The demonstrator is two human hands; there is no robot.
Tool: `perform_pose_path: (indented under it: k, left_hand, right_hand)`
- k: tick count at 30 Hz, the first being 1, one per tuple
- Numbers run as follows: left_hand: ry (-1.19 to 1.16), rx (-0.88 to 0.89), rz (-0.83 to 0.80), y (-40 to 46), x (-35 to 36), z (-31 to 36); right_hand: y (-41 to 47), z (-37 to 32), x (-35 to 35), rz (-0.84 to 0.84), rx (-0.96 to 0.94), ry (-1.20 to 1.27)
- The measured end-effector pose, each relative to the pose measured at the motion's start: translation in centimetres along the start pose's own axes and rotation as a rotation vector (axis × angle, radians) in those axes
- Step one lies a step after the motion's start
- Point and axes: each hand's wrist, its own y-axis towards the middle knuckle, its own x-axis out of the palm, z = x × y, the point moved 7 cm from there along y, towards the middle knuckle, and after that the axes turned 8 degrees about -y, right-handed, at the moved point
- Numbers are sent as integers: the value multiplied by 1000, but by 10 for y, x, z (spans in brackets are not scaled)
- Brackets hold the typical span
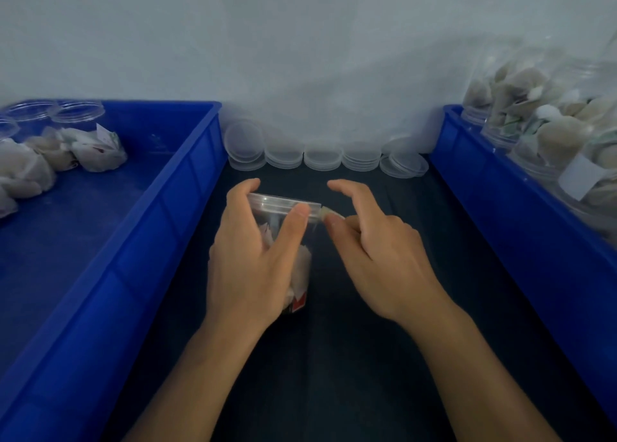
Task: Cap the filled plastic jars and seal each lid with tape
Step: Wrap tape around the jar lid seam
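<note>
Dark desk between two blue bins, pale wall behind. Nearest, two bare forearms reaching in from the bottom edge. Left hand wrapped around a clear plastic jar standing upright at the middle of the desk, fingers curled round its far side, thumb pressed flat on the near side just under the lid. Lid seated on the jar's mouth. Inside the jar, pale pouches and a scrap of red label low down. Right hand just beside the jar on its right, thumb and a fingertip pinching a short strip of tape whose other end touches the lid's rim; index finger raised and curved above, holding nothing. Farther back, a row of clear lids in short stacks along the wall, some tilted. Left blue bin holding loose pale pouches and open, uncapped jars at its far corner. Right blue bin holding filled jars lying on their sides, packed with the same pouches, one with a white label.
</note>
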Motion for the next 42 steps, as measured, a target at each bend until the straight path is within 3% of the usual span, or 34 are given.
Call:
perform_pose_path:
  k: [17,22,26,28,33,37,42]
  left_hand:
    - [-244,-3,-144,2,1,-1]
    - [-157,-18,-141,1,3,-1]
    - [145,91,-2,-2,-5,9]
    - [183,118,1,-3,-5,12]
    - [107,69,-84,-1,3,7]
    - [31,24,-86,4,1,2]
    - [-49,-7,-71,7,-2,-1]
  right_hand:
    - [2,10,7,-122,-7,124]
    - [1,6,5,-82,6,105]
    - [0,2,4,-59,12,107]
    - [-1,1,3,-48,15,99]
    - [-1,-1,3,-57,13,90]
    - [-1,4,5,-92,10,195]
    - [3,8,2,-56,6,144]
